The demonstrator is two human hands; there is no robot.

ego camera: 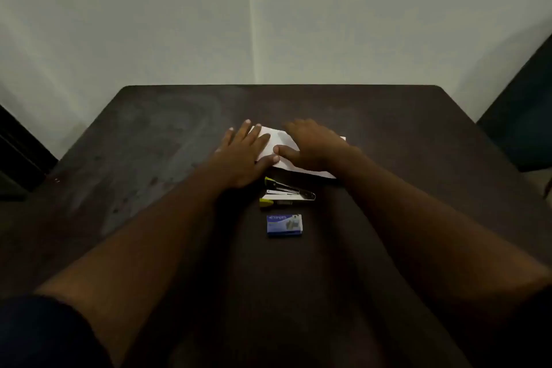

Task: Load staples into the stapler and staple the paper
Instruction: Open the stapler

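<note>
Stapler (287,193) long axis left-right, metal nose right; paper (282,140) beyond it

Paper (280,137): white sheet, flat on the dark table, just above frame centre. Long edge runs from upper left to lower right. Looks creased or folded near the middle; cannot tell which. Left hand (242,152) and right hand (313,143) lie on it, hiding much of it.

Stapler (286,193): yellow-green and black with a metal rail, lying hinged open just below the paper's near edge, nose to the right.

Staple box (284,225): small, blue, pale print on top, lying flat, looks closed. Just below the stapler, not touching.
</note>
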